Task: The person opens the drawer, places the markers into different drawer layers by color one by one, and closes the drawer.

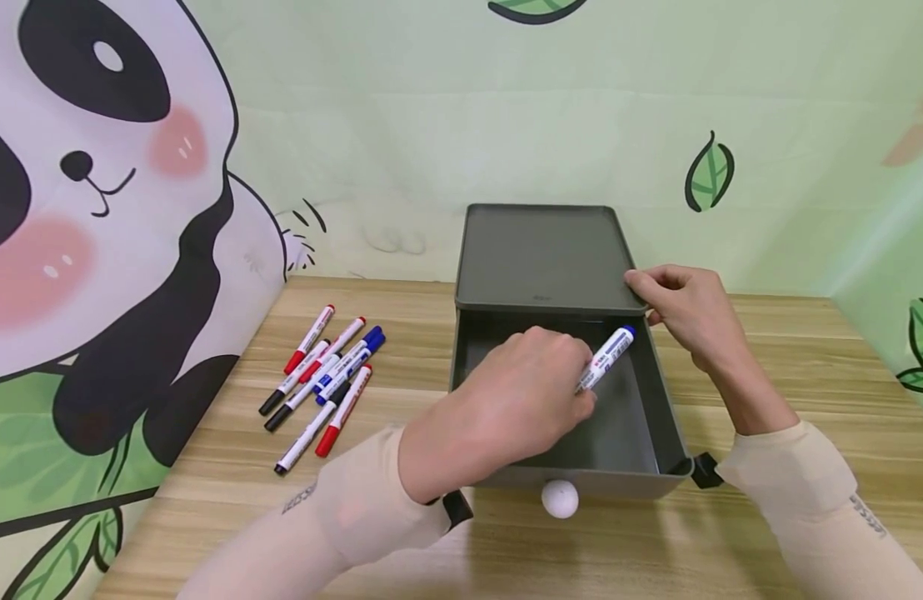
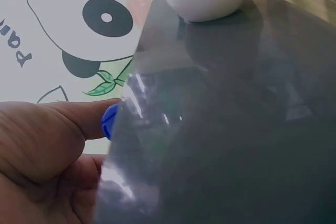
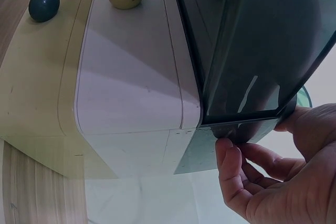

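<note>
My left hand [image 1: 514, 392] grips a white marker [image 1: 606, 360] with a blue end over the pulled-out grey drawer [image 1: 619, 442]. In the left wrist view, only a blue piece of the marker [image 2: 108, 122] shows beside my thumb; the drawer front hides the rest. My right hand [image 1: 690, 317] holds the right edge of the grey-topped drawer cabinet [image 1: 540, 258], thumb on the top. The right wrist view shows those fingertips [image 3: 224, 148] at the cabinet's corner. A round white knob [image 1: 560, 499] sits on the drawer front.
Several red, black and blue markers [image 1: 322, 375] lie in a loose pile on the wooden table [image 1: 409, 333], left of the cabinet. Below the grey drawer are a white tier [image 3: 131, 66] and a yellowish tier [image 3: 37, 87]. A panda-print backdrop [image 1: 356, 150] stands behind.
</note>
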